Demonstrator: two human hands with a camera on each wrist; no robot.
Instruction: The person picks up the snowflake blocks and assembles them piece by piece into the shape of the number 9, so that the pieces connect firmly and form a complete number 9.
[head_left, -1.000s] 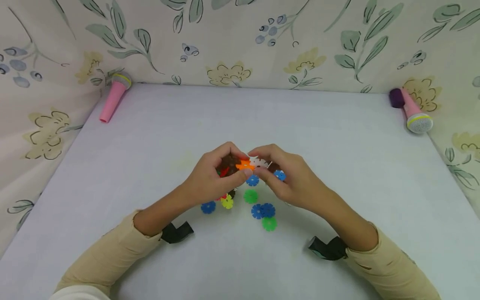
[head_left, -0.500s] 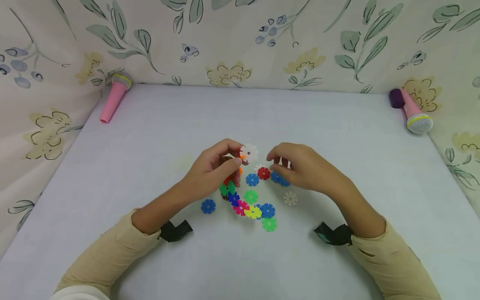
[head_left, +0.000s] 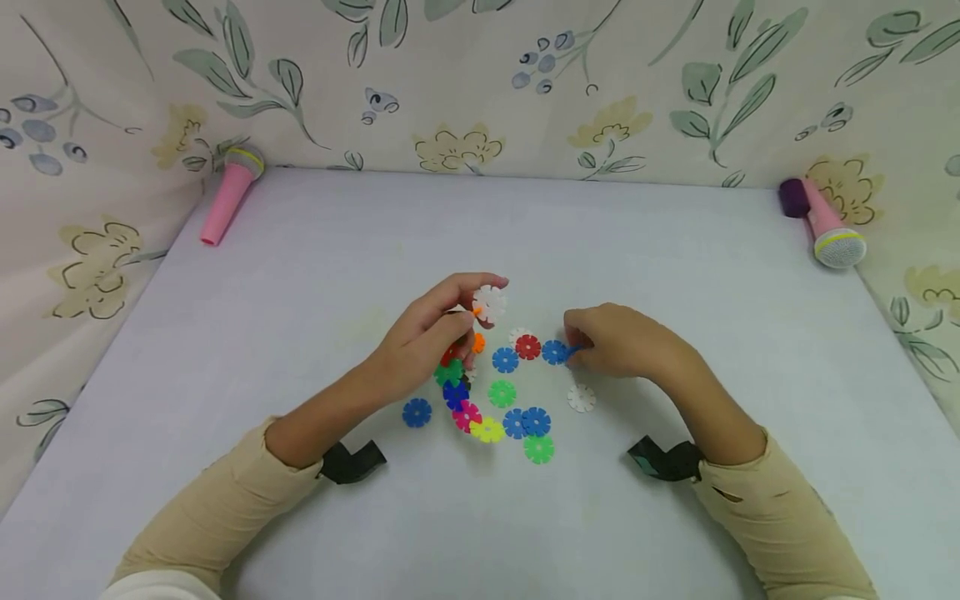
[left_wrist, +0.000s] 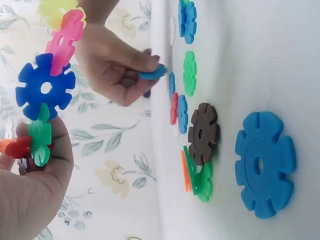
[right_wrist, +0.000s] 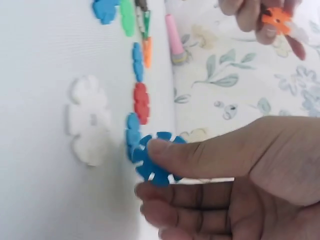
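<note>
My left hand holds a curved chain of interlocked plastic snowflake discs. At its upper end stands a white disc, joined to an orange disc between my fingers. The rest hangs below the hand: red, green, a dark blue disc, a pink disc and a yellow disc. Part of the chain is hidden by the hand. On the right, my right hand pinches a blue disc between thumb and fingers, close over the table beside another blue disc.
Loose discs lie around the hands: a red disc, a green disc, a white disc, a brown disc and several more. Pink toy microphones lie at both back corners, with a floral cloth behind.
The hands came apart, leaving the white disc on the chain in the left hand. The right hand moved right and down and picked a blue disc off the overlapping blue ones.
</note>
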